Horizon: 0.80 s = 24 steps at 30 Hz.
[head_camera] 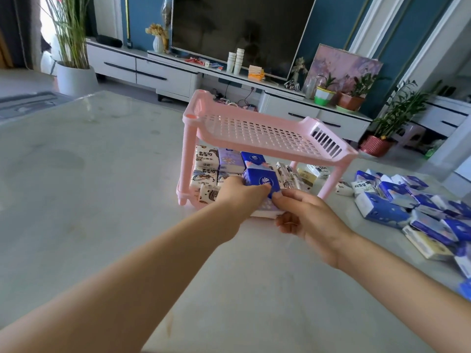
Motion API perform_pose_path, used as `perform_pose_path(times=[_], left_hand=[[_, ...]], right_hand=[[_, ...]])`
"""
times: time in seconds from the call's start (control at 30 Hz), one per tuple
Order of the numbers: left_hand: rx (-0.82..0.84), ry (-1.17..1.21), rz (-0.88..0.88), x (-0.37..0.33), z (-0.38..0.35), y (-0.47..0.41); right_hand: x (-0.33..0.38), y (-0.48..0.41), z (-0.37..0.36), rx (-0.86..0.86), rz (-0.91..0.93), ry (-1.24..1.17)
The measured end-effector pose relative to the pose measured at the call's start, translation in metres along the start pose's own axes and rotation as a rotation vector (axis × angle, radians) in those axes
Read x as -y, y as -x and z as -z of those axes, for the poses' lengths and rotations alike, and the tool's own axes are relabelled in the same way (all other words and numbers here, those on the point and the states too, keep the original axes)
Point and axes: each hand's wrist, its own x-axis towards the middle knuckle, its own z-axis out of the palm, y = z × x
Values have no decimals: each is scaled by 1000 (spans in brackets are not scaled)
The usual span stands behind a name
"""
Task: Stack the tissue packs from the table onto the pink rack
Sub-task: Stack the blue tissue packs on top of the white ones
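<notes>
Head view: our left hand (238, 197) and right hand (307, 219) together pinch a blue tissue pack (260, 180). We hold it square to fit the lower tier of the pink rack (254, 135).

1. Left forearm (153, 263), on the near side of the pink rack (267, 133): bare up to the wrist, slim, smooth.
2. Right forearm (382, 271), near and to the right of the rack: bare likewise, narrowing at the wrist.
3. Left hand (239, 197), at the rack's front edge: bare, rounded knuckles.
4. Right hand (305, 217), by the rack's front right leg: bare, short plain thumbnail (277, 200).
</notes>
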Motion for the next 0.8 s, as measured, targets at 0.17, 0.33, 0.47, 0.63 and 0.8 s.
perform_pose_path(times=[0.17, 0.33, 0.47, 0.63, 0.8], left_hand=[[-20, -85, -28, 0, -6, -3], [-309, -489, -341, -12, 6, -5], [-404, -1079, -511, -15, 22, -33], [-279, -1416, -611, -1, 32, -72], [-144, -1497, -356, -2, 30, -83]], right_hand=[[-6, -2, 14, -48, -15, -41], [-7, -7, 22, -130, -27, -115], [-7, -21, 20, -243, -21, -76], [-2, -47, 14, -383, 54, -105], [1, -75, 12, -521, 102, -4]])
